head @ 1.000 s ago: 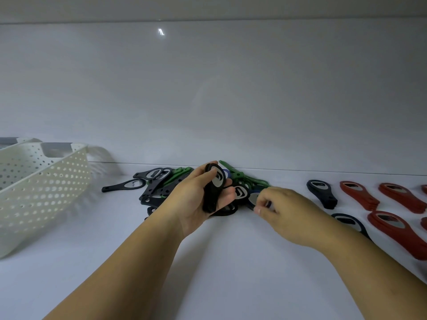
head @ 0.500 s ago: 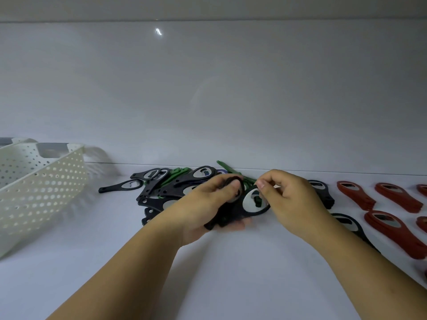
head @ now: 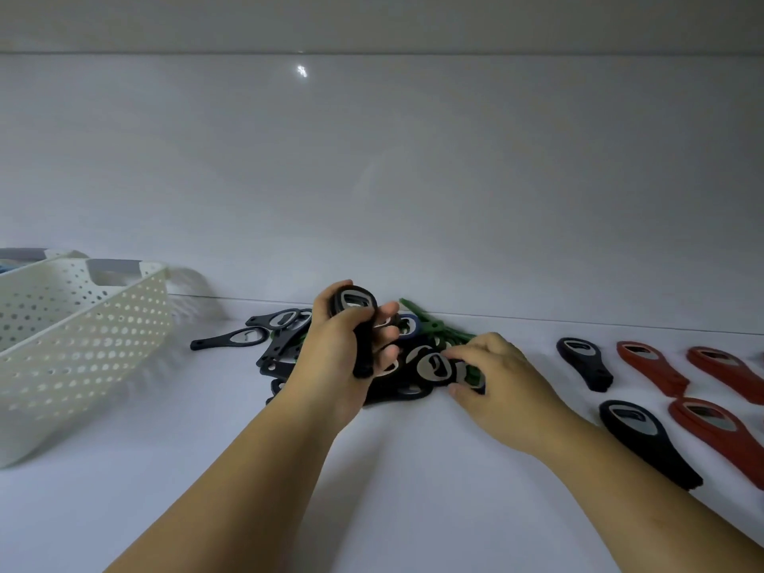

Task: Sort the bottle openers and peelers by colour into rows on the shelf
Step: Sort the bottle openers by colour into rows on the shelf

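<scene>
On a white shelf (head: 413,469), the left hand (head: 335,357) grips a black opener (head: 351,301). The right hand (head: 504,386) pinches a second opener (head: 434,368) in the pile (head: 285,349).

Glossy white back wall panel (head: 413,179), one small bright light reflection (head: 302,71) high up; dull grey horizontal band (head: 372,22) above it; smooth white shelf surface (head: 413,510) below; dim, even lighting.

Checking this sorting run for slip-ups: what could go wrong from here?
The left hand grips a stack of black bottle openers; one could slip out. The right hand pinches an opener in the tangled pile, so pulling may drag the green peelers along. The dark blue opener there could pass for black in this dim light.
</scene>
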